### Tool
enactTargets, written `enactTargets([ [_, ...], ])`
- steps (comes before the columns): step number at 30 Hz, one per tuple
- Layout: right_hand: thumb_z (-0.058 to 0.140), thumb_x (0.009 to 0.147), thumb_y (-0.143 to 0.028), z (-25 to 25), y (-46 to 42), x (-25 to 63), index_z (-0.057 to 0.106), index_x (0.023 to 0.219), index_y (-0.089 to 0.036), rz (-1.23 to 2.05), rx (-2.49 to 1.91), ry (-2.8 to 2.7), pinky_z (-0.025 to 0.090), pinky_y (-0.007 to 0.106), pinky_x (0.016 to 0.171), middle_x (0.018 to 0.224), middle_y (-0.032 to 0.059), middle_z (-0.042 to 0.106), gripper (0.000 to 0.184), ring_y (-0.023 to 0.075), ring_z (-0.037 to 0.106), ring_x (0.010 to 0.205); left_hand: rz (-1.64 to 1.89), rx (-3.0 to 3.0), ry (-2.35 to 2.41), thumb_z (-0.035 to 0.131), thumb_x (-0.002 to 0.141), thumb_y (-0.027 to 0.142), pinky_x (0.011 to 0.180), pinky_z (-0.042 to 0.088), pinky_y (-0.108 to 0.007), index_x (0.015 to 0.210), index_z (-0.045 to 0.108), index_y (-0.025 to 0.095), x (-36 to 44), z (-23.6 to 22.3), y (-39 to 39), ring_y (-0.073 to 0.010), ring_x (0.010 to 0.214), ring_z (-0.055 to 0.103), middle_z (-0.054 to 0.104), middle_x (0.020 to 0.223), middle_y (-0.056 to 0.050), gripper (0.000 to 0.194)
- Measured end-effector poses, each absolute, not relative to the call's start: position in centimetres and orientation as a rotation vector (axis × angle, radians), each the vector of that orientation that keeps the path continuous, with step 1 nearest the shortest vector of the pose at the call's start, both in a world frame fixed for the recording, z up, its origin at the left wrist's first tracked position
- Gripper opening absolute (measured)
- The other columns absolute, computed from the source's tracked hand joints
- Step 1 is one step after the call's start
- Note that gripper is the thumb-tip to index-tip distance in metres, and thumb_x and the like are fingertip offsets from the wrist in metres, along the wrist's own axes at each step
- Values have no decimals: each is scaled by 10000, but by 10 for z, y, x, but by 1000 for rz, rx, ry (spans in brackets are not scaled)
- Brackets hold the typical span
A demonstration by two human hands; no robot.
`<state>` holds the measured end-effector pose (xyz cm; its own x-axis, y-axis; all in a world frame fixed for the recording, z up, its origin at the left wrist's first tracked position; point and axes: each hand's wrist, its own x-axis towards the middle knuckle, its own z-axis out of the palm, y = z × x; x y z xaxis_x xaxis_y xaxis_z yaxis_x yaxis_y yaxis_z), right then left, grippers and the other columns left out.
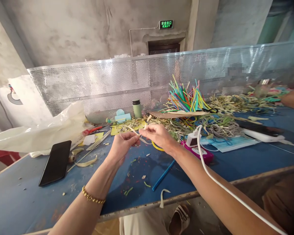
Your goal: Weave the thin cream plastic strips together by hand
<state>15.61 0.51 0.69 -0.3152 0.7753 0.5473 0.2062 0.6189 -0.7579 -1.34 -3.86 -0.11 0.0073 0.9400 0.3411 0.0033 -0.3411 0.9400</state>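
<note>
My left hand [122, 143] and my right hand [156, 134] meet above the blue table [26, 202]. Both pinch a thin pale strip [140, 136] that runs between their fingertips. A yellow ring [157, 147] lies on the table just under my right hand. A gold bracelet [93, 197] sits on my left wrist. A blue stick [163, 175] lies on the table below my right forearm.
A black phone [56, 162] lies at left beside a white plastic bag [51, 129]. Coloured strips [186, 98] and heaps of pale cuttings [235, 104] stand by the perforated metal screen [112, 81]. A white cable [210, 176], pink box [201, 154] and green bottle [137, 108] are nearby. Another person's arm [292, 98] is at far right.
</note>
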Motion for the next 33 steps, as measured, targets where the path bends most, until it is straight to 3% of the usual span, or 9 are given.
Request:
enactTargets([
  [3,679,794,-371,4,6,153,686,732,-142,728,-793,-1834,377,243,529,619,6,620,237,114,512,560,1377,1384,953,807,678,343,603,423,-262,672,714,121,-14,0,-40,-129,591,585,691,646,-60,241],
  [9,678,776,-323,4,6,152,696,733,-130,705,-782,-1856,386,250,549,637,17,629,198,117,521,570,1270,1220,940,785,698,518,549,417,-263,745,706,113,-15,1,-40,-160,582,642,715,684,-95,415],
  [13,692,745,-290,2,4,150,677,729,-139,791,-793,-1828,410,249,537,612,17,636,153,127,551,552,1308,1254,963,864,615,438,557,416,-251,733,693,117,-15,-3,-38,-164,610,658,724,685,-85,383],
  [21,647,787,-291,2,3,147,663,695,-148,764,-780,-1817,443,254,541,648,35,669,171,132,579,554,1378,1306,1014,873,583,391,579,435,-264,718,744,116,-15,-6,-36,-158,611,641,721,666,-81,333],
  [33,622,802,-264,-1,4,149,668,673,-157,577,-838,-1880,399,253,533,622,33,664,174,140,558,562,1358,1530,1055,816,677,369,534,386,-253,570,717,127,-15,-4,-40,-111,540,535,664,604,-55,282],
])
